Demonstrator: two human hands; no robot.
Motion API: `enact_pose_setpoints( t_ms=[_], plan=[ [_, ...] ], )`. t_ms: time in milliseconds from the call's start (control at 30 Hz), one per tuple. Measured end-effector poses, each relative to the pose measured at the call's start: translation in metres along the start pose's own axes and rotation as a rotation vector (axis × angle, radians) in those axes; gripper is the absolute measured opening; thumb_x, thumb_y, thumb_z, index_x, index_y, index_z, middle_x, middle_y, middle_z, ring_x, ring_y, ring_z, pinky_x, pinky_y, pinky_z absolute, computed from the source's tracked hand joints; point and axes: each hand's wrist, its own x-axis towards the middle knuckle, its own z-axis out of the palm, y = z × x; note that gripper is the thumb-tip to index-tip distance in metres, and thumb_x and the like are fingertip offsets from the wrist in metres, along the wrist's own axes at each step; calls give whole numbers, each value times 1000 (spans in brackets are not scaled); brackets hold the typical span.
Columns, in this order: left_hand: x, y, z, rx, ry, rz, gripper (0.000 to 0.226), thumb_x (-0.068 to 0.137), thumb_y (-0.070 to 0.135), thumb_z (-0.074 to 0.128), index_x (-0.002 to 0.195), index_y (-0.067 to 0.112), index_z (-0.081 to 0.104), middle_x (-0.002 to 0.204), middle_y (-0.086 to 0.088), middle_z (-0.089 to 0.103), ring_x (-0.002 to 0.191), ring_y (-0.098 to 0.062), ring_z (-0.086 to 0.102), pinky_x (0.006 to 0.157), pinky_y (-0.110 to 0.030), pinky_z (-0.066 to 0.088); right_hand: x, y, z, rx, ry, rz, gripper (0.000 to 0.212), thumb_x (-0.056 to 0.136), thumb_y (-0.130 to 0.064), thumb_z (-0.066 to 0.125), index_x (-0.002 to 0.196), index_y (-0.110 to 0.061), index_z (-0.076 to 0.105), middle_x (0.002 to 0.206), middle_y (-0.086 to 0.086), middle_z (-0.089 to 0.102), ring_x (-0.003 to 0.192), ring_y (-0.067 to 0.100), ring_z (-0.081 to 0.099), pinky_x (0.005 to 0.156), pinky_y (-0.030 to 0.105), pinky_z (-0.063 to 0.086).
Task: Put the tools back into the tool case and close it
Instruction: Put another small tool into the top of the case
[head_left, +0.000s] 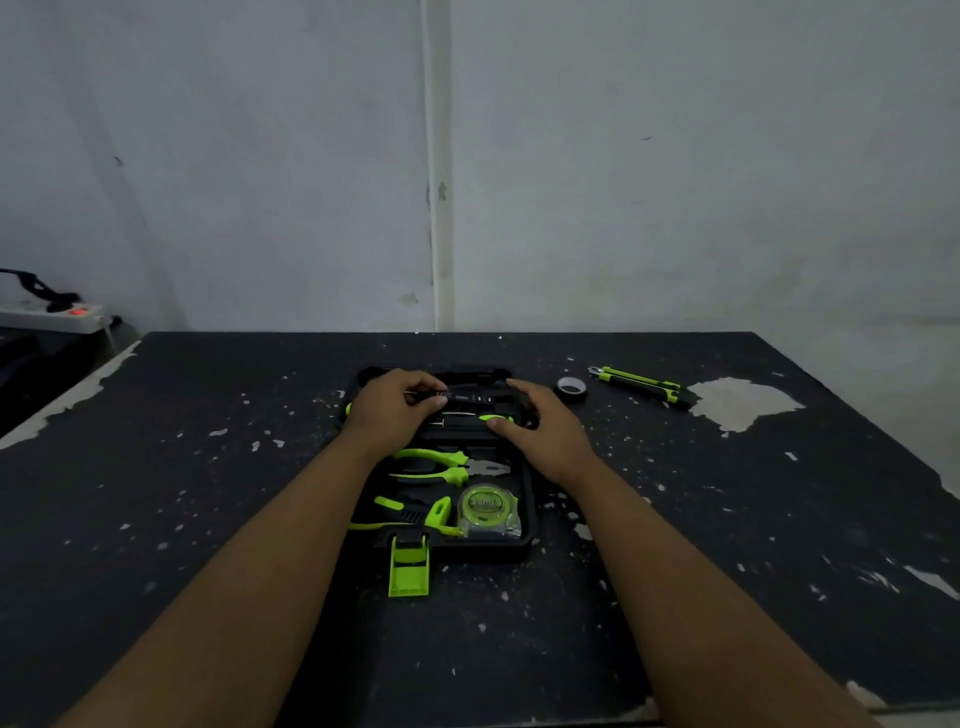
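Observation:
An open black tool case lies on the dark table in front of me. Inside it sit green-handled pliers, a green tape measure and a green-and-black tool. My left hand pinches a thin dark screwdriver-like tool at the far end of the case. My right hand rests over the same end, thumb touching a green handle. A green latch sticks out from the near edge. Outside the case lie a tape roll and a green utility knife.
The table is black with chipped white spots, pushed against a pale wall. A white power strip with a red light sits on a lower surface at the far left. The table's right edge slopes down at the right.

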Motion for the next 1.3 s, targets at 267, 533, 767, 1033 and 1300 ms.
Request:
enact_pose_setpoints(
  t_ms=[267,533,767,1033,1300],
  plan=[
    [8,0,-1,1,-85,-70,15,85,50,81,99,44,81,99,25,77,97,4,68,95,-31,56,0,0,0,-27,0,-14,69,85,-59,78,147,-42,53,150,-15,53,134,8,53,112,34,45],
    [14,8,2,-53,-109,-186,17,79,53,85,95,51,81,99,24,78,96,1,71,97,-37,58,-1,-1,1,-39,4,-25,67,86,-58,78,146,-42,54,148,-14,55,132,8,54,111,34,47],
    [16,18,6,16,-79,-248,13,73,63,84,82,61,75,101,24,78,102,-5,70,104,-40,52,-2,-2,-1,-56,10,-33,64,86,-57,77,145,-42,55,146,-16,56,129,7,55,106,27,45],
    [13,7,-6,-81,-150,-109,26,88,21,83,110,35,79,106,11,76,95,-5,69,94,-27,54,-4,-6,-2,-39,-4,-20,64,88,-54,77,146,-39,55,147,-13,56,129,7,55,99,21,41],
    [8,0,-17,-75,-74,-126,9,90,13,81,93,22,80,82,2,74,72,-8,60,67,-17,45,-6,-6,-4,-23,-10,-14,64,89,-52,77,147,-38,55,150,-11,56,134,10,54,101,21,39]
  ],
)
